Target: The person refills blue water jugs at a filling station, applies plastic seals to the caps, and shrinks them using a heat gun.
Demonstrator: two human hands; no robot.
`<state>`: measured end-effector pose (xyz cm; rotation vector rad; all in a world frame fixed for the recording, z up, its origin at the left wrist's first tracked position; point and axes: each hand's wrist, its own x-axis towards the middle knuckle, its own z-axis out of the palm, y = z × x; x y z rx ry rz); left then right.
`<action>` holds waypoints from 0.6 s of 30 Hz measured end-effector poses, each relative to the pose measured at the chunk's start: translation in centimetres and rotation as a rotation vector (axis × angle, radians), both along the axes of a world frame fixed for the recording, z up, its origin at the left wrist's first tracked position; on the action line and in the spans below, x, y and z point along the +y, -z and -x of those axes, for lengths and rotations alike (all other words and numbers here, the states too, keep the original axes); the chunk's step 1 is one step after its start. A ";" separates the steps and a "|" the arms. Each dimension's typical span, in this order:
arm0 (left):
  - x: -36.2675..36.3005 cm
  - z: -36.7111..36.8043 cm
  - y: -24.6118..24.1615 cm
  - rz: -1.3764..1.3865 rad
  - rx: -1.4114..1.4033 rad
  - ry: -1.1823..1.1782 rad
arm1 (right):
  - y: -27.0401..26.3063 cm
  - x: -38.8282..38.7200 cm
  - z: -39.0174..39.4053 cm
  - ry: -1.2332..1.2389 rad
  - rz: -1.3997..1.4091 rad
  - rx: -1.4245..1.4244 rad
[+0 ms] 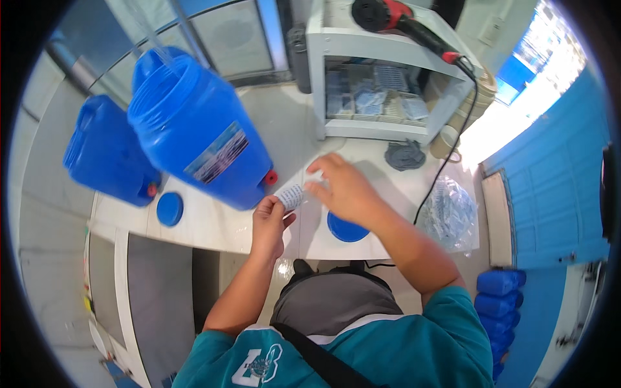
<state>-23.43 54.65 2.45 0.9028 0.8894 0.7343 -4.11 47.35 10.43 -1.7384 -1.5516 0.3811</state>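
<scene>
My left hand [271,213] pinches a small, clear plastic sleeve printed with writing [291,196] between thumb and fingers. Just right of the sleeve is my right hand [342,186], slightly blurred, thumb and fingers apart and nothing visible between them. A large blue plastic jug [204,131] stands left of the hands, with a red spigot cap [270,177] low on its side and a picture label. Its wide mouth is uncapped, and a clear stream or tube reaches into it. Partly under my right hand lies a round blue lid [347,229] on the white tiled counter [233,230].
A second blue jug [114,150] and a small blue cap [170,209] are at left. A white shelf unit [373,130] holds baskets of packets; a corded heat gun [407,29] lies on top. Its cable hangs beside a grey cloth [405,155] and a clear bag of plastic sleeves [449,208].
</scene>
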 end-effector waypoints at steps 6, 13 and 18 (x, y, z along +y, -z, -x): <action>-4.2 3.1 2.1 -0.094 0.238 -0.123 | 5.8 7.5 0.3 -0.020 0.230 -0.261; -6.6 9.7 4.6 -0.043 0.367 -0.163 | 9.8 13.9 6.3 -0.016 0.404 -0.606; -6.4 13.0 6.2 -0.009 0.389 -0.217 | 9.8 14.8 6.3 -0.078 0.499 -0.565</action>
